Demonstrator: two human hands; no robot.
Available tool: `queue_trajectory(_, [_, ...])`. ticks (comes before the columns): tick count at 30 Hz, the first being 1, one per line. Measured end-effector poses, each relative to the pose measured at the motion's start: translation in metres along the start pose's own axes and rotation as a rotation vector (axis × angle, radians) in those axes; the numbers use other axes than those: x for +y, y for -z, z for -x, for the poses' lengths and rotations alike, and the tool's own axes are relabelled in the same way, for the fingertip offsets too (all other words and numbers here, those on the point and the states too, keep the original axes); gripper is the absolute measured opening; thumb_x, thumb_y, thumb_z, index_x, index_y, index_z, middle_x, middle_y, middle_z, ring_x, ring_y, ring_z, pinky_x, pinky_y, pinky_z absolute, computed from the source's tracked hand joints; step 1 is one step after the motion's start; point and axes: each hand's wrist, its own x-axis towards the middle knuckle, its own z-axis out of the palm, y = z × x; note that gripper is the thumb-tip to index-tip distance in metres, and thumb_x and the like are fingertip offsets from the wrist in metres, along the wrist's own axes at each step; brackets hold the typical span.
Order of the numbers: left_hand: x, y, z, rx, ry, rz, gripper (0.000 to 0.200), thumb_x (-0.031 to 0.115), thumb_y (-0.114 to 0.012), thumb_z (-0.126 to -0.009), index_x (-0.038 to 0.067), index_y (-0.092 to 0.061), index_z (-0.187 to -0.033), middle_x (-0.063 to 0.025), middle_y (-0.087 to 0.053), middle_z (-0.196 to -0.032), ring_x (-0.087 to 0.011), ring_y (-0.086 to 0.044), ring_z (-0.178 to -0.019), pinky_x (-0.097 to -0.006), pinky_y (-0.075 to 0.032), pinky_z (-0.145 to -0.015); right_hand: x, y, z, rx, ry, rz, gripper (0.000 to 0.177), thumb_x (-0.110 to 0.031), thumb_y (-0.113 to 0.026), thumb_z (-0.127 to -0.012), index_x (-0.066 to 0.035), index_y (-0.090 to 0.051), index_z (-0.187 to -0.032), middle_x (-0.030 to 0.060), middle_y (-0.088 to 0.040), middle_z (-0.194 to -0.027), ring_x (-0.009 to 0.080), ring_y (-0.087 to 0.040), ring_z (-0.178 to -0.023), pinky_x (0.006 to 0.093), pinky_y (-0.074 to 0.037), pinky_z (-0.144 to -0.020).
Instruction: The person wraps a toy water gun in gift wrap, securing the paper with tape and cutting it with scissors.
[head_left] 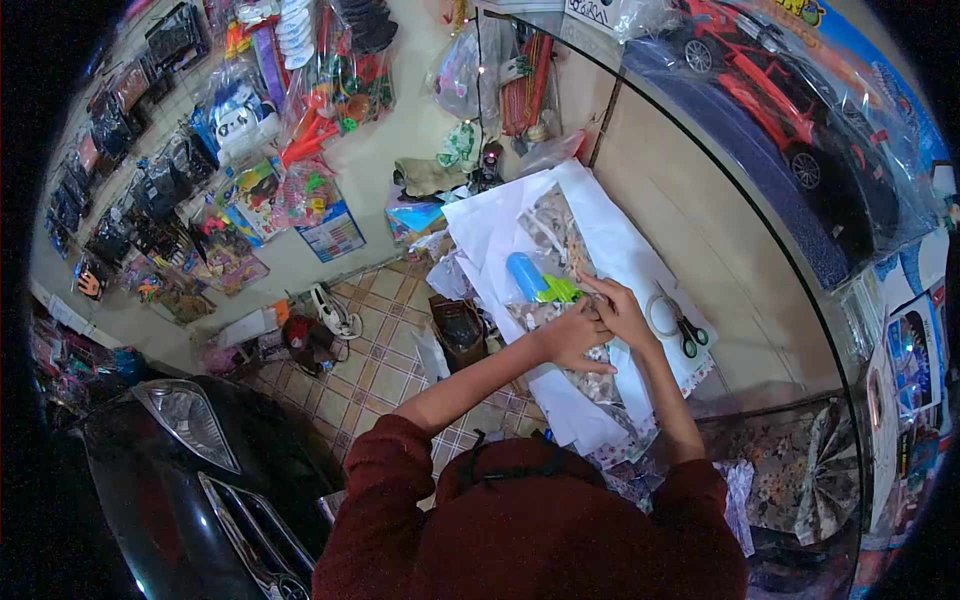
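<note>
A toy with a blue cylinder (524,276) and a bright green part (558,290) lies on a strip of floral-patterned paper (548,222). Clear plastic appears to surround it. My left hand (574,340) rests over the patterned paper at the toy's near end, its thumb stretched away from the fingers. Beside and partly over it lies my right hand (624,310), fingers extended, one reaching toward the green part. The two hands touch. What lies beneath them is hidden. White paper sheets (622,235) spread under everything.
To the right lie scissors (690,336) with dark handles and a roll of clear tape (662,314). A dark-edged glass panel (745,200) curves along the right side. An open box (460,330) stands left of the table, and a black ride-on car (190,480) fills the lower left.
</note>
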Motion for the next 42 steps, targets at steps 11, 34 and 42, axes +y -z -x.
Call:
queue_trajectory(11, [0.001,0.006,-0.005,-0.2,-0.059,0.039,0.052,0.055,-0.059,-0.081,0.004,-0.061,-0.08,-0.0084,-0.057,-0.077,-0.0248,-0.055,-0.08,-0.0395,-0.036,-0.082,0.012,0.01,-0.084,0.326,-0.217,-0.282,0.065,-0.028,-0.076,-0.076,0.004,-0.048,-0.124,0.0198,-0.054,-0.12,0.0252,-0.054,-0.11,0.0357,-0.042,-0.095])
queue_trajectory(34, [-0.004,-0.005,-0.004,-0.16,-0.08,0.163,0.024,0.028,-0.049,-0.091,0.005,-0.055,-0.092,-0.0104,-0.056,-0.078,-0.0273,-0.056,-0.08,-0.0388,-0.038,-0.081,0.082,0.03,-0.219,-0.221,-0.024,0.572,0.067,-0.047,-0.077,-0.067,-0.002,-0.062,-0.114,0.019,-0.064,-0.109,0.0306,-0.062,-0.1,0.0388,-0.047,-0.088])
queue_trajectory(42, [-0.005,-0.003,-0.006,-0.263,-0.048,0.157,0.025,0.029,-0.05,-0.09,0.005,-0.055,-0.094,-0.0113,-0.056,-0.079,-0.0277,-0.056,-0.082,-0.0405,-0.037,-0.083,-0.013,0.059,-0.132,-0.16,0.322,0.523,0.027,-0.026,-0.066,-0.081,-0.007,-0.069,-0.101,0.0189,-0.066,-0.091,0.0363,-0.063,-0.084,0.0443,-0.05,-0.077])
